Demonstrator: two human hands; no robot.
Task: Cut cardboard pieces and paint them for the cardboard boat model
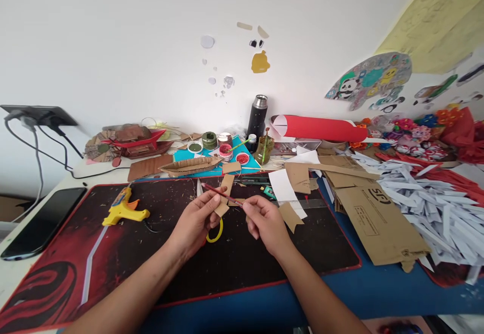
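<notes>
Above the dark desk mat, my left hand pinches a small cardboard strip between thumb and fingers. My right hand grips one end of a dark red pencil, which crosses over the strip with its other end near my left thumb. Whether the left fingers also press on the pencil, I cannot tell. Beneath my left hand lie scissors with a yellow handle, partly covered. A notched cardboard piece and a clear ruler lie right of my right hand.
A yellow glue gun and a phone lie at left. Behind are a cardboard boat, open paint pots and a black flask. Cardboard sheets and heaped folded paper strips fill the right.
</notes>
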